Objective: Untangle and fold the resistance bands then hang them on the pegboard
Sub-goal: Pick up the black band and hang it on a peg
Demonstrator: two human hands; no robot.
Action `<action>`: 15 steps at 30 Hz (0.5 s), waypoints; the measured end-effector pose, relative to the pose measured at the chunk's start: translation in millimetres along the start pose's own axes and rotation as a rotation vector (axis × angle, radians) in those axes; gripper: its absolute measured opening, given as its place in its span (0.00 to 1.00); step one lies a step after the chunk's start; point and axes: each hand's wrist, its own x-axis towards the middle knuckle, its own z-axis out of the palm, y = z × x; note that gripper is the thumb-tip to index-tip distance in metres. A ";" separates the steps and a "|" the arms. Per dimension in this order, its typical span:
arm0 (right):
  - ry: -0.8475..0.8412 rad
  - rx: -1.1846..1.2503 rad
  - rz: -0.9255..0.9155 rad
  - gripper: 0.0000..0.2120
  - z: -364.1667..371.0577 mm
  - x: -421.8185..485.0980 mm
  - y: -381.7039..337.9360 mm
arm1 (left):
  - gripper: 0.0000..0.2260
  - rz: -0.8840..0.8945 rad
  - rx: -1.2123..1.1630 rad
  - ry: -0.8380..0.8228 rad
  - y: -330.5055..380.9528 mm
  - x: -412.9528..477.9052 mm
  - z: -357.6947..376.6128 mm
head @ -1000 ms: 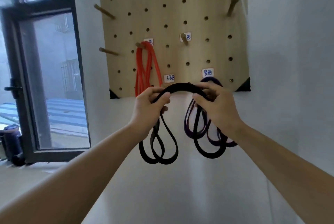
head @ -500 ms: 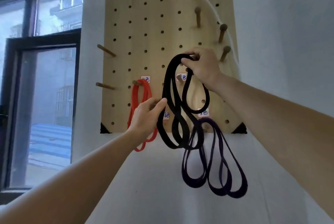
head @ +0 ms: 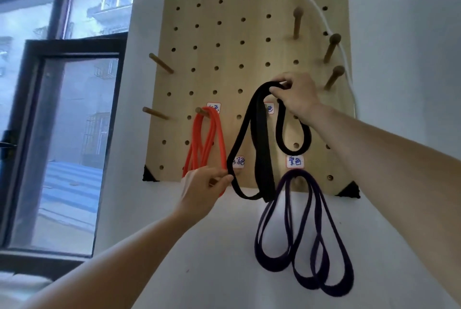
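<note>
From my feed, the black band (head: 263, 156) is up against the lower middle of the pegboard (head: 230, 32), folded into several loops that hang from one gathered top. The right hand (head: 296, 99) has that top: its fingers and thumb are curled tight round the bunched strands, just below and left of two bare pegs at the board's right edge. A short loop drops under that hand, and longer loops hang further left, reaching about to the board's bottom edge. I can't tell whether the band's top is on a peg, since the hand covers that spot.

The left hand (head: 204, 186) is low, at the board's bottom edge, with thumb and fingertips pinched on the outer strand of the longest left loop.

Just left of the black band, an orange band (head: 214, 134) hangs folded from a short peg (head: 201, 111), and its lower end runs behind the left hand. Below and right, a purple band (head: 270, 265) hangs in three long loops from the board's bottom row, down over the white wall (head: 399, 59); its top sits right under a small handwritten label (head: 295, 161), touching nothing else that I can see. More labels of the same sort sit by the other hanging spots.

Bare wooden pegs stick out along the board's left side and upper right. A white cord (head: 311, 1) runs down the right side of the board. A dark-framed window (head: 74, 134) fills the left of my view
</note>
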 end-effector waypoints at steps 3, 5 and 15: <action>-0.010 0.097 -0.005 0.08 5.1 4.9 1.2 | 0.07 0.008 -0.017 0.021 -7.0 -0.2 4.6; -0.042 0.179 -0.016 0.08 8.3 8.9 0.7 | 0.02 -0.013 -0.061 0.041 -9.6 0.9 8.5; -0.166 -0.099 0.089 0.10 13.3 15.6 23.1 | 0.10 -0.069 -0.103 0.115 -9.7 -8.3 20.7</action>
